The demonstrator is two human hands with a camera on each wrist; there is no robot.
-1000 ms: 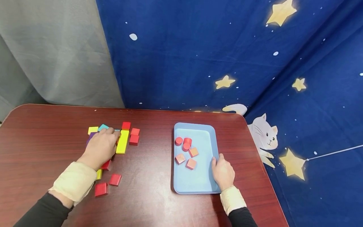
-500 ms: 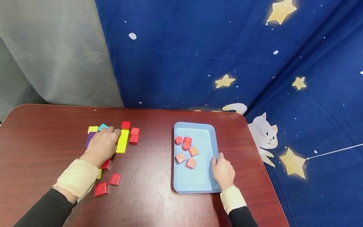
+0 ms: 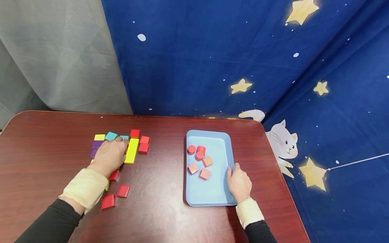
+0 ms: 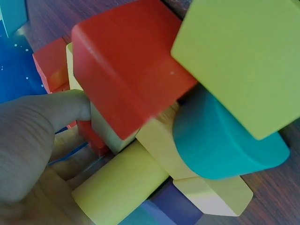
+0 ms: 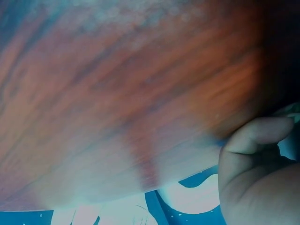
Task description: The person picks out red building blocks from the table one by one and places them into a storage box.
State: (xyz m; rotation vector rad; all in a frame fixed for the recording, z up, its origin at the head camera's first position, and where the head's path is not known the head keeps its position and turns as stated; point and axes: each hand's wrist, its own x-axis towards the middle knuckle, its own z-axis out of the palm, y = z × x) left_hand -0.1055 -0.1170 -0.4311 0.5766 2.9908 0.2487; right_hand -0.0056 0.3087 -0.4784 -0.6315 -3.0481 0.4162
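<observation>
A long yellow block (image 3: 132,151) hemmed in my left grip (image 3: 108,157); between red blocks (image 3: 144,149) and blue tray (image 3: 209,195), the surface (image 3: 164,168) left passage

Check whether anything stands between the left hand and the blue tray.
Yes: the long yellow block lies just right of the left hand, with two red blocks beyond it. Past those, nothing visible stands before the blue tray.
</observation>
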